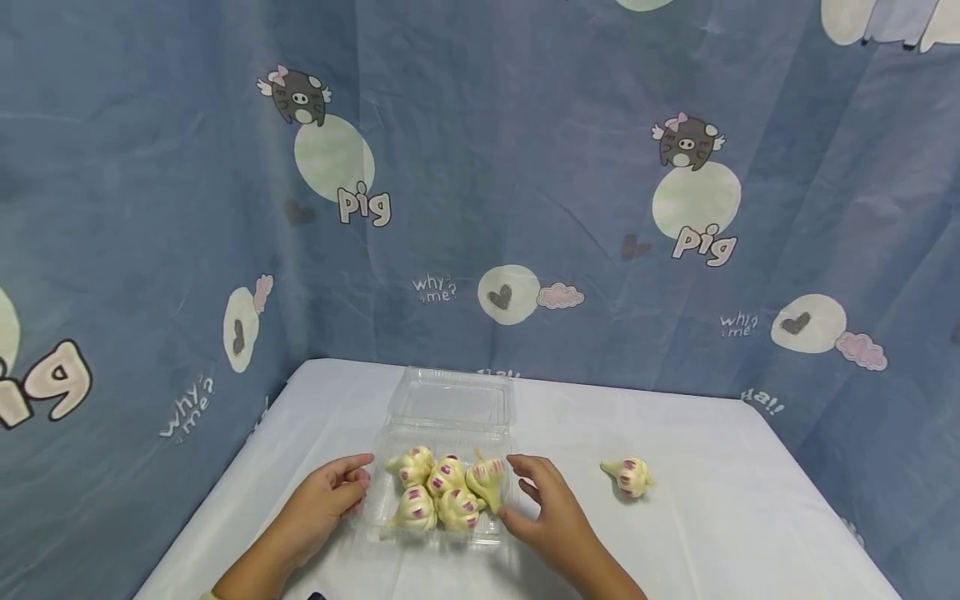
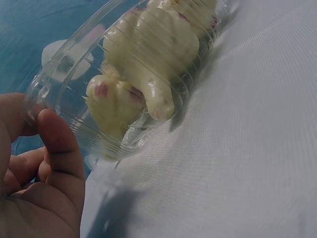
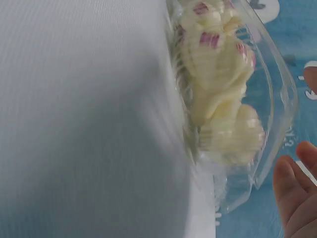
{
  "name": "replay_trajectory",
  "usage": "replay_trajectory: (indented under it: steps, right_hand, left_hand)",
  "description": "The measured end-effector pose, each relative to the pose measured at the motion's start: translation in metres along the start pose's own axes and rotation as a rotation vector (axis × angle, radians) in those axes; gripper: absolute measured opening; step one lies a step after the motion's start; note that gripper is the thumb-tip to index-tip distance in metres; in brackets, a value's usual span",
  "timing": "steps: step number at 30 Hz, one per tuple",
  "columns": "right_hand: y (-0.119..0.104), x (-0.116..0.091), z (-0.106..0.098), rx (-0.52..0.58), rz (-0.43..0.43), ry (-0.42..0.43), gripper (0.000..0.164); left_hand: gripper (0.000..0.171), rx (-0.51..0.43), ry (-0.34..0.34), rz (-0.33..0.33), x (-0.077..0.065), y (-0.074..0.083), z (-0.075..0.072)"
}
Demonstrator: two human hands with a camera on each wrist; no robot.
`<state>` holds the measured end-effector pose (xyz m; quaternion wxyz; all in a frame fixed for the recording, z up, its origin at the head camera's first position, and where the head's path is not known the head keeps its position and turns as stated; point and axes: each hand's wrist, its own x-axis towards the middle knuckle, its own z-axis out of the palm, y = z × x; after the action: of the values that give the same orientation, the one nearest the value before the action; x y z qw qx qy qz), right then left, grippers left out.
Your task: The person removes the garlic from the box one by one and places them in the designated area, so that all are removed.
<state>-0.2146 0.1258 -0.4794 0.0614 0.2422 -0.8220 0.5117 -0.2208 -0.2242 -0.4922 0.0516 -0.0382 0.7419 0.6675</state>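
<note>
A clear plastic clamshell box (image 1: 491, 531) lies on the table with its lid (image 1: 450, 402) folded back, away from me. Several garlic bulbs (image 1: 447, 475), cream with purple patches, fill its base. At the box's left side is my left hand (image 1: 326, 504); in the left wrist view its thumb and forefinger pinch the plastic rim (image 2: 42, 89). My right hand (image 1: 551, 521) is beside the right side, fingers loosely bent and holding nothing. The right wrist view shows those fingertips (image 3: 285, 171) a little apart from the box. One loose garlic bulb (image 1: 633, 477) lies to the right.
A white cloth (image 1: 712, 517) covers the table. Blue curtains (image 1: 465, 167) with pig prints hang behind it and along both sides. A small dark object (image 1: 317, 596) shows at the bottom edge, near the left forearm.
</note>
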Motion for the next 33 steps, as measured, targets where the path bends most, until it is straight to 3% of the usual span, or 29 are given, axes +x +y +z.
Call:
replay_trajectory:
  steps: [8,22,28,33]
  right_hand:
    - [-0.008,0.004,0.008,-0.034,-0.034,-0.052,0.063]
    - [-0.016,0.009,0.013,-0.233,-0.062,-0.128,0.067]
    - [-0.02,0.011,0.016,-0.313,-0.021,-0.16,0.07]
    - [-0.025,0.015,0.017,-0.381,-0.01,-0.243,0.07]
  left_hand:
    - [0.052,0.008,0.016,0.009,0.0,-0.002,0.0]
    - [0.053,0.008,0.016,0.007,-0.001,-0.001,0.002]
    - [0.054,0.012,0.007,0.011,-0.004,0.001,0.002]
    - [0.053,0.005,0.007,0.003,-0.003,0.001,0.003]
